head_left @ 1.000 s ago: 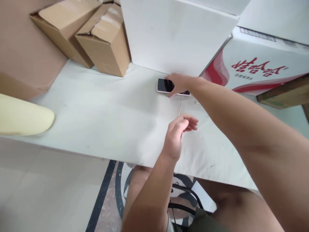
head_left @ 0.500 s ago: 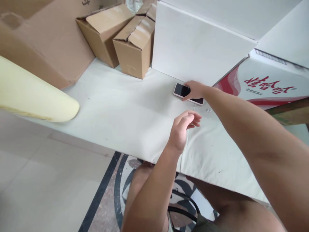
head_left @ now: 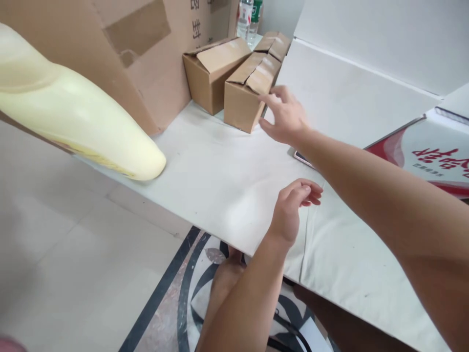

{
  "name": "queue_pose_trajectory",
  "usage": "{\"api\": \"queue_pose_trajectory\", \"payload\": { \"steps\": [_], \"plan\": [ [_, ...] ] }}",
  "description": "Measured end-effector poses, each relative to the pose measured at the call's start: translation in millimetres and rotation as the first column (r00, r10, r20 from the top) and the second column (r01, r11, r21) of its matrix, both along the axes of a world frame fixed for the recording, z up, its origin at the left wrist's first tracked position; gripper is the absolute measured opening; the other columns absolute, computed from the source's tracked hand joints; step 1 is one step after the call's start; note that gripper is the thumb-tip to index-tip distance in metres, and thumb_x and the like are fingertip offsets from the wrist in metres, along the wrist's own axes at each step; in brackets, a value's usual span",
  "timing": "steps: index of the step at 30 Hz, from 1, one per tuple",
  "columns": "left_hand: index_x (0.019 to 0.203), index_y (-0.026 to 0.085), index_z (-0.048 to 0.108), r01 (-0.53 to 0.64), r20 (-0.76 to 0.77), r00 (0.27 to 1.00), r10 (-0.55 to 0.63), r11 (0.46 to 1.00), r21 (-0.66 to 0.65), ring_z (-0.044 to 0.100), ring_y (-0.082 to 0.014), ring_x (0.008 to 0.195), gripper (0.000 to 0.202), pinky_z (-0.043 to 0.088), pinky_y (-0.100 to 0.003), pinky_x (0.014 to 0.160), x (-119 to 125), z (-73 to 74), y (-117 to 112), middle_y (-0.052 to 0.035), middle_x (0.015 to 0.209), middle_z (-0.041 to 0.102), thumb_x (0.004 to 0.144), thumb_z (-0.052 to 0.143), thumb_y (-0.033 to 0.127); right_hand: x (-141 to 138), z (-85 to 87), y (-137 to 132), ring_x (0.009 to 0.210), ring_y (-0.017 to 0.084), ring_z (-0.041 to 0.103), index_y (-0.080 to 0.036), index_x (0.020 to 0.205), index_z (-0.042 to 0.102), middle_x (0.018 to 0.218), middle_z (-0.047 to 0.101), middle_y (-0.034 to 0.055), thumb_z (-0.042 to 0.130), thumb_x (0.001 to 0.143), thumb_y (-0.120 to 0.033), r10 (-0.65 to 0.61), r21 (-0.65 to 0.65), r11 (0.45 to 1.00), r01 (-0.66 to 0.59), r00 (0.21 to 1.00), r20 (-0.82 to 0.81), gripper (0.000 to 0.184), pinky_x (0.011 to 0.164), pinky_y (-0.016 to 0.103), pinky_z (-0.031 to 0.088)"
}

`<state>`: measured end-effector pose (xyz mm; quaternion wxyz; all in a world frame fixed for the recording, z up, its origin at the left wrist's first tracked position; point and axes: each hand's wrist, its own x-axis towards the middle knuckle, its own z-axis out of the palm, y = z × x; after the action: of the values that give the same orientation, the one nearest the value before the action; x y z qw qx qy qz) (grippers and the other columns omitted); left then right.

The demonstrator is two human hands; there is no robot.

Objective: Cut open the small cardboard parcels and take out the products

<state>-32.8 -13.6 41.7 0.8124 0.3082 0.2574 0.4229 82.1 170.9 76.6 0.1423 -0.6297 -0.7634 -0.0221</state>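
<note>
My right hand (head_left: 286, 115) reaches over the table with fingers spread, holding nothing. Its fingertips are at the right side of the nearer small cardboard box (head_left: 240, 105); whether they touch it I cannot tell. A phone (head_left: 303, 159) lies on the table, mostly hidden beneath my right forearm. My left hand (head_left: 295, 210) hovers over the white tabletop (head_left: 227, 181) near its front edge, fingers loosely curled and apart from the thumb, with nothing visible in them. Another small cardboard box (head_left: 210, 83) stands left of the nearer one, and a third box (head_left: 273, 44) sits behind.
A large carton (head_left: 146, 63) stands at the back left. In front of it a pale yellow rounded object (head_left: 110, 132) juts over the table. White panels (head_left: 351, 73) and a red-and-white printed box (head_left: 432, 156) stand at the right. Water bottles (head_left: 245, 19) are behind the small boxes.
My right hand has left the phone and moved left and away from me to the small boxes. My left hand keeps its curled pose. The view has turned left.
</note>
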Motion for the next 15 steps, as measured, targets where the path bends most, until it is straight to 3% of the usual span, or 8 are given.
{"api": "queue_pose_trajectory", "payload": {
  "steps": [3, 6, 11, 15],
  "plan": [
    [0.075, 0.021, 0.064, -0.01, 0.022, 1.0, 0.011, 0.999, -0.034, 0.057, -0.0211, 0.08, 0.023, 0.039, -0.039, 0.083, -2.4, 1.5, 1.1, -0.0045, 0.08, 0.063, 0.08, 0.054, 0.041, -45.1, 6.1, 29.1, 0.156, 0.046, 0.027, -0.03, 0.146, 0.056, 0.165, 0.038, 0.0081, 0.06, 0.087, -0.05, 0.033, 0.012, 0.999, -0.033, 0.999, 0.011, 0.062, 0.123, 0.071, 0.034],
    [0.071, 0.021, 0.06, -0.04, 0.056, 0.997, 0.044, 0.996, -0.084, 0.056, -0.0209, 0.079, 0.019, 0.039, -0.039, 0.082, -4.2, 2.5, 1.3, -0.0039, 0.078, 0.063, 0.08, 0.054, 0.037, -66.7, 7.1, 41.8, 0.153, 0.049, 0.031, -0.027, 0.138, 0.058, 0.16, 0.043, 0.0116, 0.056, 0.087, -0.047, -0.007, 0.007, 1.0, 0.007, 1.0, 0.022, 0.055, 0.121, 0.077, 0.033],
    [0.07, 0.021, 0.061, -0.05, 0.078, 0.995, 0.057, 0.995, -0.084, 0.057, -0.0199, 0.078, 0.02, 0.039, -0.038, 0.081, -8.0, 0.8, 1.9, -0.0041, 0.077, 0.063, 0.08, 0.055, 0.037, -66.4, 8.6, 40.1, 0.148, 0.049, 0.039, -0.015, 0.137, 0.058, 0.155, 0.044, 0.022, 0.051, 0.089, -0.036, -0.178, -0.052, 0.982, 0.183, 0.98, 0.091, 0.053, 0.117, 0.073, 0.038],
    [0.074, 0.02, 0.062, -0.122, 0.022, 0.992, 0.122, 0.992, -0.023, 0.057, -0.0181, 0.076, 0.022, 0.039, -0.036, 0.081, -13.1, 0.5, 2.1, -0.0034, 0.078, 0.061, 0.081, 0.056, 0.04, -51.5, 7.9, 29.7, 0.14, 0.043, 0.051, -0.012, 0.135, 0.061, 0.156, 0.049, 0.0217, 0.049, 0.09, -0.032, -0.138, -0.016, 0.99, 0.139, 0.988, 0.075, 0.05, 0.12, 0.071, 0.032]
  ]
}}
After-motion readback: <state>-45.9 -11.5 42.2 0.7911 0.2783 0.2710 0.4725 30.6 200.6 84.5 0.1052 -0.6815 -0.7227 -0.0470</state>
